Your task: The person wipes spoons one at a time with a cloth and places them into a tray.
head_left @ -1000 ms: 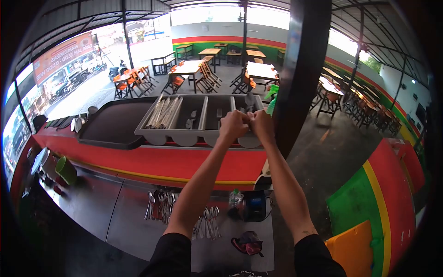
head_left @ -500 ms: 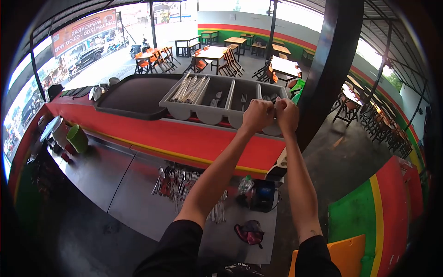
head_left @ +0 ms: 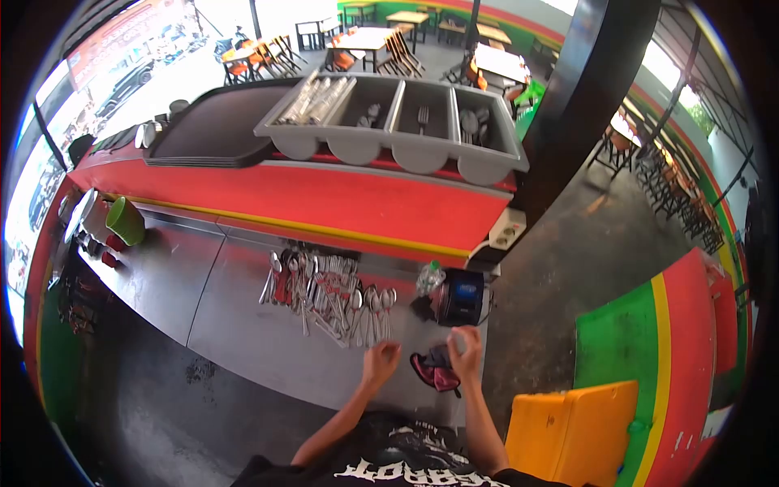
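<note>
My left hand [head_left: 380,362] is over the metal counter, just below the spoons and forks [head_left: 324,296], with its fingers loosely curled and nothing visible in them. To its right, my right hand [head_left: 466,354] hovers beside a dark and maroon cloth item [head_left: 438,370], thumb and fingers apart, also without anything visible. The cutlery lies in a loose heap, with several spoons at its right end. On the red ledge above stands a grey cutlery tray [head_left: 389,140]. Its compartments hold wrapped sticks or utensils [head_left: 316,99], a fork [head_left: 423,119] and a few spoons [head_left: 471,123].
A black box-like device [head_left: 461,297] and a clear plastic bag [head_left: 430,278] sit on the counter's right side. Dark serving trays [head_left: 215,122] are stacked on the ledge. A green bucket [head_left: 125,221] stands far left. A black post [head_left: 580,97] rises beside the ledge's right end.
Both hands have come down and back from the cutlery tray's right compartment to the lower counter, and have moved apart. The view has tilted downward.
</note>
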The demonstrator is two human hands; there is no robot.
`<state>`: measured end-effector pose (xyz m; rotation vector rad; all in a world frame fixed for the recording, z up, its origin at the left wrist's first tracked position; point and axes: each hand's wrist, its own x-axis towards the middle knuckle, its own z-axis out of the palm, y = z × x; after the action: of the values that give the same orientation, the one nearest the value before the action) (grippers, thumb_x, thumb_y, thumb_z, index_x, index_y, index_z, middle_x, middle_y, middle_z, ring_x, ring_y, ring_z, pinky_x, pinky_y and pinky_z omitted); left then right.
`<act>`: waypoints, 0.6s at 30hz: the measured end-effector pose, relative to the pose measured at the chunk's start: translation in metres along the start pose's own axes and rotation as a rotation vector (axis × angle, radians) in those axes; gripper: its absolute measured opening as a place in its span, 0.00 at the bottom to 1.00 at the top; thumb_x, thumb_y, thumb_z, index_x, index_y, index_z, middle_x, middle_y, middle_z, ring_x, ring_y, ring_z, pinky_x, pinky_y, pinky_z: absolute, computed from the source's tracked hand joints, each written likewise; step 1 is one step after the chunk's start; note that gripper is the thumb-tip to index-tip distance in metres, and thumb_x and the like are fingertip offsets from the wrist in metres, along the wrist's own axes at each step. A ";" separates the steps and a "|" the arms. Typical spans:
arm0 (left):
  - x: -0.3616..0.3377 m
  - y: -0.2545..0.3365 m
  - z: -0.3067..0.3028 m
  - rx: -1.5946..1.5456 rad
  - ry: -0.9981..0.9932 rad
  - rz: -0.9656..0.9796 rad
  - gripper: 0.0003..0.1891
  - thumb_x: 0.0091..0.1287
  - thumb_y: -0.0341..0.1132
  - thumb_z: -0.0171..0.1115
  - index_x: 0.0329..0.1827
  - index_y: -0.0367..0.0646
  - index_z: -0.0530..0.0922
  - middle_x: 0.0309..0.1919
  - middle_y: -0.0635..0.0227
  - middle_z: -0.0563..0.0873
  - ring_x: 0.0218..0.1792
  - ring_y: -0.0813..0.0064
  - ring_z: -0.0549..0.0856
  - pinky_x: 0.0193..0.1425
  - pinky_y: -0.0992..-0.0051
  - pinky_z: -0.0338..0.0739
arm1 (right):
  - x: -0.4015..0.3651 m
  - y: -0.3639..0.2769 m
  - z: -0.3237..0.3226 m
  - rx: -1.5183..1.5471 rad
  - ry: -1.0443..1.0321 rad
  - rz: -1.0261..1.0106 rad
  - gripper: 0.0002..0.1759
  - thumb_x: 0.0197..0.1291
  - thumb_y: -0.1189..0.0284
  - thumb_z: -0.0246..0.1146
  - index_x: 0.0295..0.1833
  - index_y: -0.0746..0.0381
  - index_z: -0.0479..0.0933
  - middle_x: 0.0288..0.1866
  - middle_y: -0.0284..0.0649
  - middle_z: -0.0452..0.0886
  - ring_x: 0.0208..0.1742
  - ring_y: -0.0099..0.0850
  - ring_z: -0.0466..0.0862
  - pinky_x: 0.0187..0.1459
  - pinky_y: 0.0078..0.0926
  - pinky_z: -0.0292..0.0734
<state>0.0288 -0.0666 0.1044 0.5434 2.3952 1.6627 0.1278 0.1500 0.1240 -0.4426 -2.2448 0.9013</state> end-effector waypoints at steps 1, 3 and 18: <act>-0.039 -0.022 -0.008 0.007 -0.037 -0.060 0.07 0.63 0.35 0.69 0.40 0.41 0.85 0.32 0.59 0.89 0.34 0.64 0.90 0.40 0.70 0.81 | -0.032 0.004 -0.001 -0.036 -0.081 0.074 0.21 0.56 0.67 0.71 0.55 0.61 0.79 0.54 0.48 0.78 0.58 0.47 0.77 0.59 0.42 0.71; -0.095 -0.044 -0.025 0.011 -0.108 -0.215 0.08 0.64 0.36 0.69 0.40 0.41 0.85 0.31 0.61 0.89 0.33 0.68 0.89 0.39 0.72 0.81 | -0.090 0.002 -0.001 -0.097 -0.244 0.240 0.35 0.52 0.63 0.74 0.66 0.58 0.74 0.68 0.51 0.72 0.70 0.53 0.69 0.68 0.47 0.64; 0.045 -0.031 0.027 0.462 0.040 -0.217 0.16 0.62 0.46 0.69 0.42 0.44 0.80 0.39 0.61 0.84 0.39 0.54 0.85 0.41 0.57 0.78 | -0.082 0.026 0.047 -0.414 -0.116 0.219 0.40 0.39 0.66 0.77 0.63 0.51 0.72 0.64 0.42 0.73 0.71 0.44 0.70 0.67 0.45 0.61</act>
<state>-0.0091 -0.0349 0.0683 0.2958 2.7616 1.0438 0.1556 0.1026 0.0429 -0.8567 -2.5301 0.5722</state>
